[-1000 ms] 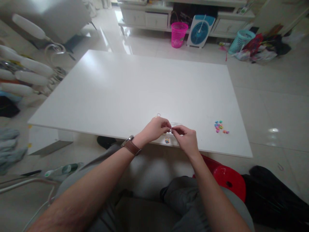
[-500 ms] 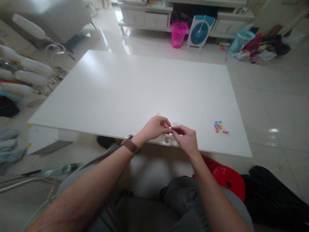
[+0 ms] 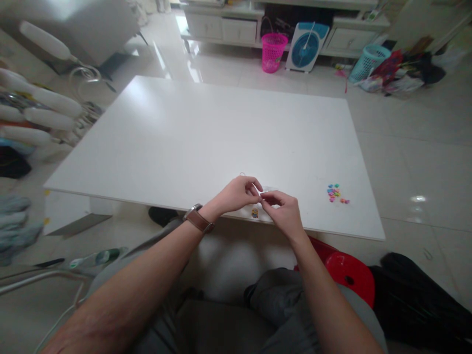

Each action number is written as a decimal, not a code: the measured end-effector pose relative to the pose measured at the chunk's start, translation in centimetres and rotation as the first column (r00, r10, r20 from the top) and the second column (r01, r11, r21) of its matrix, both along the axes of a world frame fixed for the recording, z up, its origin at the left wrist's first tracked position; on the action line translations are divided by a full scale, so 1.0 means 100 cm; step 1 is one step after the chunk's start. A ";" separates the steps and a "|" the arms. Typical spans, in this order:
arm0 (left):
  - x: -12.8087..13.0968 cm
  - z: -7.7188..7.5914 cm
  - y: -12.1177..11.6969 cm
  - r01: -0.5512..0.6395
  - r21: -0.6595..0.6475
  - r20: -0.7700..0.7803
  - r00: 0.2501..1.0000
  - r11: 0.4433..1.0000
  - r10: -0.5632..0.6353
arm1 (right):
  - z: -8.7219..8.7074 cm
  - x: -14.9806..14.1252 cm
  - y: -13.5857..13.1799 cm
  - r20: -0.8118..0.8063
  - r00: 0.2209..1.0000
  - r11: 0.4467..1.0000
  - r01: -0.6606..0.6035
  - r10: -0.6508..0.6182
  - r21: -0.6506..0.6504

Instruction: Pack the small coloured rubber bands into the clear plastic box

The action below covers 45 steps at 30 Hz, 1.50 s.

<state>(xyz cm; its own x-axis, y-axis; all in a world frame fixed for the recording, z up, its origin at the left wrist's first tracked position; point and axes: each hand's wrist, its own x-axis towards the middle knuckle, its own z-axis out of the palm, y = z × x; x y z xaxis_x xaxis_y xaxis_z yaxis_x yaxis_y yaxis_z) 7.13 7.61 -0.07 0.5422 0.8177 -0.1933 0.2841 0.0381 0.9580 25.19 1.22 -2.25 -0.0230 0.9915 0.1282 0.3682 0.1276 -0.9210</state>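
Two hands of yours, left hand (image 3: 239,194) and right hand (image 3: 285,211), meet at the fingertips near the table's (image 3: 228,128) front edge, pinching one tiny piece (image 3: 260,196), more hidden now than a second ago. One yellow-and-blue Minion figure (image 3: 254,213) lies at that edge; one thin ring (image 3: 242,173) beyond your left hand; multicoloured pieces (image 3: 334,192), too small to count, by the right front corner.

The white table (image 3: 206,132) is standing broad and glossy, gleaming toward its far left corner. Small colourful pieces (image 3: 334,192) are lying loosely clustered near its right side. A tiny yellow-and-blue figure (image 3: 254,213) is resting beside the near edge; a thin ring (image 3: 242,174) is lying farther in.
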 end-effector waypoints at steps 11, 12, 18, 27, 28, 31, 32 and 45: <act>-0.022 0.010 0.014 -0.025 0.241 -0.333 0.937 0.970 0.107 | 0.005 0.003 0.001 0.060 0.993 0.995 0.097 -0.099 0.038; -0.028 0.011 0.016 -0.007 0.307 -0.427 0.893 0.952 0.144 | 0.006 0.003 0.001 0.059 0.992 0.993 0.108 -0.110 0.038; -0.042 0.002 0.015 0.161 0.316 -0.700 0.705 0.935 0.115 | 0.010 0.005 0.001 0.066 0.990 0.992 0.122 -0.125 0.043; -0.030 -0.026 0.004 0.231 0.289 -0.784 0.614 0.929 0.091 | 0.012 0.006 0.000 0.095 0.989 0.993 0.103 -0.109 0.063; -0.029 -0.027 0.003 0.233 0.290 -0.787 0.610 0.928 0.092 | 0.012 0.007 0.000 0.096 0.990 0.993 0.102 -0.108 0.063; -0.028 -0.029 0.003 0.236 0.280 -0.797 0.598 0.931 0.088 | 0.012 0.008 0.000 0.105 0.990 0.994 0.092 -0.098 0.061; -0.029 -0.029 0.003 0.238 0.271 -0.803 0.590 0.933 0.083 | 0.012 0.008 0.000 0.107 0.990 0.994 0.089 -0.095 0.062; -0.028 -0.022 0.015 0.146 0.302 -0.702 0.702 0.942 0.116 | 0.012 0.011 0.001 0.125 0.989 0.993 0.072 -0.083 0.095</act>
